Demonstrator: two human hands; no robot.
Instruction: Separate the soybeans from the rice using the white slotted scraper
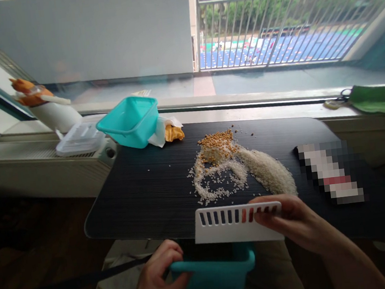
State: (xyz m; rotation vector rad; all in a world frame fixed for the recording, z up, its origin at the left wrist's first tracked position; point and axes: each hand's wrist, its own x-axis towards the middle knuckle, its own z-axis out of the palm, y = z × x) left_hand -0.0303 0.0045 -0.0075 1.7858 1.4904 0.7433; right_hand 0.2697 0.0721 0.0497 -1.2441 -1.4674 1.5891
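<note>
My right hand (284, 217) grips a white plastic plate with a row of slots (220, 234), held upright at the table's front edge. Below that edge, a teal plastic bin (214, 276) is gripped at its left rim by my left hand (163, 273). The slotted plate stands above the bin's opening and hides part of it; the bin's inside is dark. On the black table (142, 187), white rice grains (268, 168) lie in a long heap and a loose ring. Round yellow beans (216, 141) are piled at the far end of the rice.
Farther back stand a second teal bin (134, 123), a crumpled orange cloth with white paper (173, 132) and a clear plastic lid (79, 138). At right lies a pixelated item (331, 172). A green cloth (377, 98) rests on the windowsill. Few stray grains dot the table.
</note>
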